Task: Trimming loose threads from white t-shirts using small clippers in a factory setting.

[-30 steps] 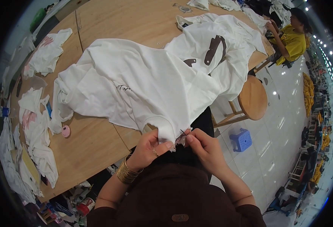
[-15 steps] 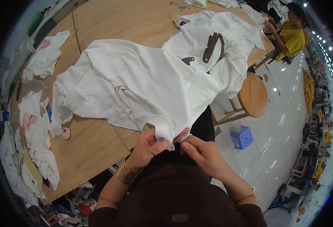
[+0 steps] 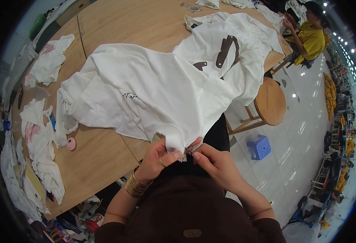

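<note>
A large white shirt (image 3: pixel 141 81) lies loosely folded over the table, its near end drawn off the edge toward my lap. My left hand (image 3: pixel 160 156), with a ring and bracelets, is closed on a bunched, rolled band at this near end. Just right of it, my right hand (image 3: pixel 212 160) is closed in a pinch at the frayed, dark-flecked edge. Something thin and dark shows by its fingertips, too small to name. Behind, a second white piece with dark brown printed shapes (image 3: pixel 226 50) overlaps the shirt.
Stained white cloths (image 3: pixel 36 137) lie along the left of the wooden table (image 3: pixel 93 148), near a pink round object (image 3: pixel 71 143). A wooden stool (image 3: pixel 270 101) and a blue plastic stool (image 3: pixel 259 147) stand to the right. A person in yellow (image 3: pixel 310 42) sits at the far right.
My right fingertips have shifted slightly at the frayed edge, and the thin dark thing shows more there. My left hand keeps its grip. The person in yellow has raised a hand.
</note>
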A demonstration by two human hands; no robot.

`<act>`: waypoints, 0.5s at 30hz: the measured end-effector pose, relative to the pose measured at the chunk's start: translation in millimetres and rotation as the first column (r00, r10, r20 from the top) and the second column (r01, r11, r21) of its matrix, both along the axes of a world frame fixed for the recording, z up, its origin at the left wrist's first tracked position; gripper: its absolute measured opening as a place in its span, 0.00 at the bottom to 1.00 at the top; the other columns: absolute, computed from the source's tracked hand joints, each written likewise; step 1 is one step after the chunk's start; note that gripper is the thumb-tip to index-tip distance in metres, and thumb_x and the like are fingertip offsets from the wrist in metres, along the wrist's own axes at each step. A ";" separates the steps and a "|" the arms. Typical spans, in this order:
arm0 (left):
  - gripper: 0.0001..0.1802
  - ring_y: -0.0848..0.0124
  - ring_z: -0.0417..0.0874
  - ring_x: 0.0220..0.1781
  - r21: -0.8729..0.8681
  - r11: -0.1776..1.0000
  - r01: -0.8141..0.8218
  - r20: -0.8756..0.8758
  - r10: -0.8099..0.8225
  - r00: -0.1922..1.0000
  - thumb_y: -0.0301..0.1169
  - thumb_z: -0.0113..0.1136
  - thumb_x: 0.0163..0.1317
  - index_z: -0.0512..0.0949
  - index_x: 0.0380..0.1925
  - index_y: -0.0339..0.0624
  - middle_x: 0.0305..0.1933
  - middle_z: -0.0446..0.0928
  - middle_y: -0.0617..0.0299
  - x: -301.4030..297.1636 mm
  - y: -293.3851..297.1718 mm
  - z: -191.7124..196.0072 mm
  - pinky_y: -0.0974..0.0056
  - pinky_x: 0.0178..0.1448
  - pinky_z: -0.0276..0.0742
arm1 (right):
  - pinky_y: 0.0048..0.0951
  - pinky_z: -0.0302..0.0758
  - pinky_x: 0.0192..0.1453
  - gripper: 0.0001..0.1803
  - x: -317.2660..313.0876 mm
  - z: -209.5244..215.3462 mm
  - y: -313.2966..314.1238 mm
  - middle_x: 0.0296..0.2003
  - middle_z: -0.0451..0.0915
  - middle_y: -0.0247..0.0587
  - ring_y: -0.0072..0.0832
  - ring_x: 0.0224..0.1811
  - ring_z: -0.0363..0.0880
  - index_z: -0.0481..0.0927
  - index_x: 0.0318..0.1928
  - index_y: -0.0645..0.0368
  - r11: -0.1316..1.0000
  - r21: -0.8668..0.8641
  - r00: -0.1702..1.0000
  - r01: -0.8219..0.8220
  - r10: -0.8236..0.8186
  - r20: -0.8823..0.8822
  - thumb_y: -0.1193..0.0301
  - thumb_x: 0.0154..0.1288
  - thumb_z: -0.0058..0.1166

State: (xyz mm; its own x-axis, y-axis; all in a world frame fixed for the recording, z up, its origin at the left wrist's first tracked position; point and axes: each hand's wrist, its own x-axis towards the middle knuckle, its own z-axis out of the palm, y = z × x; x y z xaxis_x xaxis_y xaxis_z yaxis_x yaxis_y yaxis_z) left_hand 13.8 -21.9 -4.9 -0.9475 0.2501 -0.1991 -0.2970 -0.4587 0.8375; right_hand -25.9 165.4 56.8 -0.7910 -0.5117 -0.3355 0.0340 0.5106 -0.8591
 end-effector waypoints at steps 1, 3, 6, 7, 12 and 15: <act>0.12 0.77 0.74 0.42 0.000 1.000 0.000 0.000 0.000 1.000 0.27 0.51 0.60 0.71 0.43 0.33 0.40 0.75 0.63 0.1 -0.3 -1.5 0.70 0.49 0.69 | 0.33 0.67 0.25 0.12 0.0 0.0 0.0 0.16 0.71 0.46 0.40 0.18 0.72 0.74 0.35 0.60 1.000 0.005 1.000 0.002 -0.002 -0.013 0.62 0.65 0.47; 0.12 0.78 0.73 0.39 0.003 1.000 -0.006 -0.008 0.006 1.000 0.28 0.52 0.60 0.72 0.42 0.33 0.37 0.75 0.64 0.2 -0.7 -3.7 0.71 0.46 0.70 | 0.34 0.67 0.24 0.12 -0.8 2.9 0.1 0.16 0.71 0.46 0.40 0.18 0.72 0.74 0.35 0.59 1.000 0.022 0.999 -0.012 0.013 -0.030 0.62 0.65 0.47; 0.13 0.78 0.73 0.39 0.019 1.000 -0.009 -0.008 0.009 1.000 0.28 0.51 0.59 0.72 0.42 0.33 0.38 0.75 0.63 0.8 -0.1 -2.6 0.71 0.46 0.70 | 0.34 0.66 0.23 0.12 -0.9 4.4 1.4 0.16 0.70 0.46 0.40 0.17 0.72 0.73 0.34 0.59 0.999 0.045 0.999 -0.027 0.029 -0.036 0.62 0.65 0.47; 0.13 0.78 0.73 0.39 0.019 1.000 -0.009 -0.010 0.010 1.000 0.28 0.51 0.59 0.72 0.42 0.33 0.38 0.75 0.63 1.0 -0.5 -2.3 0.71 0.46 0.70 | 0.34 0.66 0.23 0.12 -0.5 5.0 1.6 0.15 0.70 0.46 0.40 0.17 0.72 0.73 0.34 0.59 0.998 0.050 0.999 -0.028 0.030 -0.025 0.62 0.65 0.47; 0.13 0.78 0.73 0.40 -0.016 1.000 -0.021 -0.026 0.020 0.999 0.27 0.50 0.60 0.71 0.43 0.32 0.38 0.74 0.64 -1.6 2.5 7.3 0.70 0.47 0.69 | 0.35 0.66 0.23 0.12 -1.1 5.2 1.1 0.15 0.70 0.47 0.41 0.17 0.71 0.73 0.34 0.59 0.998 0.050 0.999 -0.033 0.034 -0.015 0.62 0.65 0.48; 0.13 0.79 0.73 0.40 0.009 1.000 -0.016 -0.036 0.016 0.999 0.26 0.49 0.60 0.71 0.44 0.32 0.38 0.74 0.64 -4.3 5.1 7.8 0.71 0.46 0.69 | 0.35 0.66 0.23 0.12 -1.5 4.9 0.8 0.15 0.70 0.47 0.41 0.17 0.71 0.74 0.34 0.59 0.999 0.043 0.999 -0.032 0.033 -0.021 0.62 0.65 0.48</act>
